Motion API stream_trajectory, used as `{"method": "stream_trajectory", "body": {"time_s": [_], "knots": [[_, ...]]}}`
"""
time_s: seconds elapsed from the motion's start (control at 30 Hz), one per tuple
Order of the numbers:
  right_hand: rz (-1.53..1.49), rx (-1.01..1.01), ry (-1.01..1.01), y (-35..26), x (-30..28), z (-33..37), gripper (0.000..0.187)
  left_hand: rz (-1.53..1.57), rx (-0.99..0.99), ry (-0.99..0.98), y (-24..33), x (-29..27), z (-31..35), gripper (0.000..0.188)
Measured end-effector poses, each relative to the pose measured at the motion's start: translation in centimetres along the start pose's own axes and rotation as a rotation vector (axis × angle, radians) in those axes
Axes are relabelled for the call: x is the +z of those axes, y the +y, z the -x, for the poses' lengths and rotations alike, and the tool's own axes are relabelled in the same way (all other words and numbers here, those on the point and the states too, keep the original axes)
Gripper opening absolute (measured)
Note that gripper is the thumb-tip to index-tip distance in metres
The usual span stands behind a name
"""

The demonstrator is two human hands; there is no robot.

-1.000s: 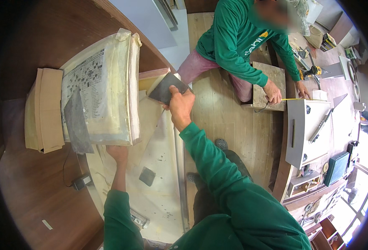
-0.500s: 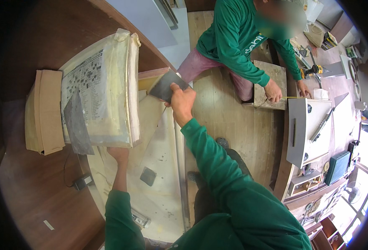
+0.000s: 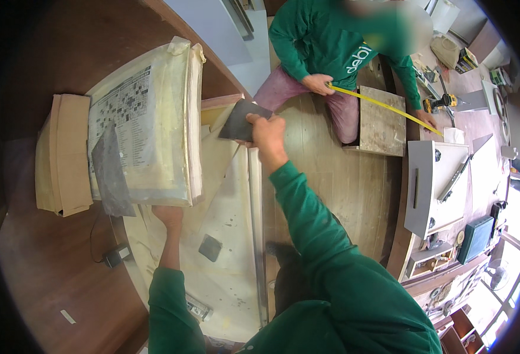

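Observation:
My right hand [image 3: 267,134] grips a dark grey square sheet [image 3: 242,120] that looks like sandpaper, thumb on top, above the far end of a white board [image 3: 236,236]. My left hand [image 3: 169,216] reaches under the lower edge of a bulky, yellowish paper-covered block [image 3: 163,135] with print on its face; its fingers are hidden behind it. A torn grey sheet [image 3: 111,171] hangs over the block's near left corner. On the white board lies a smaller dark grey square piece [image 3: 210,248].
A brown cardboard piece [image 3: 71,153] stands left of the block. A co-worker in a green sweatshirt [image 3: 325,41] sits ahead, holding a yellow tape measure [image 3: 378,103] stretched towards a white drawer [image 3: 443,183]. A drill [image 3: 440,102] and tools lie at the right. A black adapter [image 3: 116,255] sits at the left.
My right hand has moved slightly right with the grey sheet. The co-worker's hand has drawn back to the left, pulling the yellow tape out longer. My left hand stays put.

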State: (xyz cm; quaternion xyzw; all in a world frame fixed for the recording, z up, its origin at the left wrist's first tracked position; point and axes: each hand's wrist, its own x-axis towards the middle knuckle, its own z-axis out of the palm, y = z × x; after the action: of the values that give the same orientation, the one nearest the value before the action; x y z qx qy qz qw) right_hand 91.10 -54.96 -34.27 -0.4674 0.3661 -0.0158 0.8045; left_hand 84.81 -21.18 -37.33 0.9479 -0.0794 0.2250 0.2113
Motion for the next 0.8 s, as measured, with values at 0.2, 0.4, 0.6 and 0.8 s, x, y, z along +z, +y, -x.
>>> {"method": "stream_trajectory", "body": {"time_s": [0.2,0.4,0.6,0.8], "knots": [[0.218,0.065,-0.153,-2.8,-2.7,-2.2,0.027,0.052,0.009,0.037,0.0,0.1,-0.2,0.027],[0.577,-0.302,-0.131,-3.2,-1.9,-2.3,0.026,0.058,-0.014,0.034,0.6,-0.1,-0.3,0.027],[0.728,-0.498,-0.161,-4.0,-0.7,-1.3,0.029,0.077,-0.043,0.007,-0.7,0.2,0.2,0.026],[0.705,-0.266,-0.330,-3.8,-1.8,4.9,0.036,0.015,-0.002,0.033,-0.9,0.2,0.5,0.028]]}}
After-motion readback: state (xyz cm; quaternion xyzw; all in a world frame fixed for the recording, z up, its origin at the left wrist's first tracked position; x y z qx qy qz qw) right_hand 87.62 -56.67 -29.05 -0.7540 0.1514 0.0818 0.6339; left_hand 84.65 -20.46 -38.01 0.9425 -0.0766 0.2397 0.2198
